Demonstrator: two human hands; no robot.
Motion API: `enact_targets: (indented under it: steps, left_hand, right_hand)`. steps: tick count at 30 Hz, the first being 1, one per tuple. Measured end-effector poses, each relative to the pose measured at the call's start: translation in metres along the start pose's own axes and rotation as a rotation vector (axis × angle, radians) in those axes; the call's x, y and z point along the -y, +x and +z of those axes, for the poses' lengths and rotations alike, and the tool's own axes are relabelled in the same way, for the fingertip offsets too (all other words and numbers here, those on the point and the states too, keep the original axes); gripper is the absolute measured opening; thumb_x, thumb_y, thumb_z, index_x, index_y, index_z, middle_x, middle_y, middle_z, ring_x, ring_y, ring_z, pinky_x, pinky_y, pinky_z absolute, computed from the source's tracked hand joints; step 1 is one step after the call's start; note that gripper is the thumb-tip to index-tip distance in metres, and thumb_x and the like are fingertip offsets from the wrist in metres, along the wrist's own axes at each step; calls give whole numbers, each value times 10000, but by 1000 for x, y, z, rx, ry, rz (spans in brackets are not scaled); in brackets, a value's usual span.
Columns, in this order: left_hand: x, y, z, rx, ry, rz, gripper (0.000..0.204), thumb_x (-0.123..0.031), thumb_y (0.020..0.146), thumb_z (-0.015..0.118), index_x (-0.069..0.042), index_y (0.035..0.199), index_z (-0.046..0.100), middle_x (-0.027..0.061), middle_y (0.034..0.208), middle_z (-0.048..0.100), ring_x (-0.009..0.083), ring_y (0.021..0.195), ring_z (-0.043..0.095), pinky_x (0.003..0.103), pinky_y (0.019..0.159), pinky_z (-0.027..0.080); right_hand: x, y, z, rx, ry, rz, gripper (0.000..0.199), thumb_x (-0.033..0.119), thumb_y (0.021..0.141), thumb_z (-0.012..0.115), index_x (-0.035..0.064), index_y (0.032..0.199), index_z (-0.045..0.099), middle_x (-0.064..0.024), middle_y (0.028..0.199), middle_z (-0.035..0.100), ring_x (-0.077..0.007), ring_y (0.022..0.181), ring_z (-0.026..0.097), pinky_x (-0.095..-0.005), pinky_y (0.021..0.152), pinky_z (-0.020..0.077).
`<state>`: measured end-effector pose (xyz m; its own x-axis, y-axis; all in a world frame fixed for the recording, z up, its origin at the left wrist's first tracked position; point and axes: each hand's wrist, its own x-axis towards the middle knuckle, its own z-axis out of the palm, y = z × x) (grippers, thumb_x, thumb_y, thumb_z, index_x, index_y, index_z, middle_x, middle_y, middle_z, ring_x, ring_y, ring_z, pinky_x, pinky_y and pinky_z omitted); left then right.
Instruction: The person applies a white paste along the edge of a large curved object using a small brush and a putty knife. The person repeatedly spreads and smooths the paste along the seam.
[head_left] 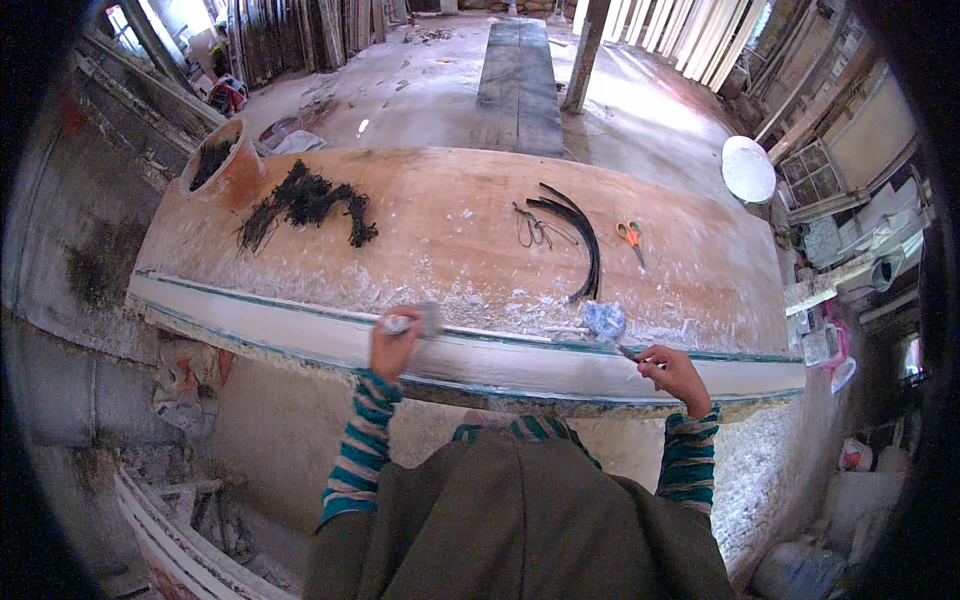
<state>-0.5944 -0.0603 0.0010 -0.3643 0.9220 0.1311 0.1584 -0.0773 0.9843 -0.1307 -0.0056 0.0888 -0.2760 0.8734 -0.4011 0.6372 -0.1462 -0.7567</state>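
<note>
My left hand [393, 350] is closed round the white handle of a flat grey-bladed scraper [430, 320]; the blade is blurred and lies over the back edge of a long, smooth white plaster strip [500, 360]. Green lines run along both edges of this strip. To the right, my right hand [674, 376] grips the thin dark handle of a small trowel [630, 353]. Its head carries a bluish-white lump of plaster [604, 321], held over the strip's back edge near the board. Both wrists are in green-and-grey striped sleeves.
The wooden board [430, 200] bears white scraps, black fibre bundles [310, 200], curved black strips [580, 235] and orange-handled scissors [631, 240]. A clay pot [240, 172] stands at its far left, a white round pan [748, 169] beyond its right corner. Behind stand a dark plank [520, 90] and a post [588, 60].
</note>
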Motion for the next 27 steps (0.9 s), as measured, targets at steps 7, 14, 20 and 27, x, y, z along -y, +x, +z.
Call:
enact_targets:
  steps: [7, 14, 20, 27]
  left_hand:
    - [-36, -26, -99, -469, 169, 247, 128, 2, 801, 624, -13, 920, 580, 136, 1042, 593, 228, 1021, 541, 333, 901, 422]
    - [-36, -88, -68, -385, 101, 53, 134, -2, 795, 633, -18, 910, 567, 136, 1101, 581, 223, 1016, 538, 344, 883, 441]
    - [-34, -102, -27, -242, 84, -48, 118, -6, 802, 627, -23, 904, 570, 142, 1096, 578, 232, 1020, 540, 348, 884, 442]
    - [-36, -82, -4, -234, -86, -67, 115, -4, 811, 619, -23, 916, 576, 153, 1100, 573, 236, 1038, 535, 345, 911, 423]
  right_hand:
    - [20, 35, 23, 128, -282, -160, 221, 260, 778, 659, 80, 905, 668, -69, 688, 632, -139, 559, 572, -291, 468, 443]
    - [34, 85, 36, 302, -363, -157, 237, 258, 752, 680, 80, 909, 673, -75, 712, 644, -186, 597, 595, -310, 551, 466]
    - [48, 96, 32, 266, -497, -326, 251, 268, 715, 707, 94, 895, 687, -86, 760, 659, -226, 695, 626, -317, 640, 466]
    - [13, 92, 12, 370, -535, -392, 241, 322, 766, 646, 148, 930, 673, -104, 836, 649, -293, 781, 618, -386, 684, 474]
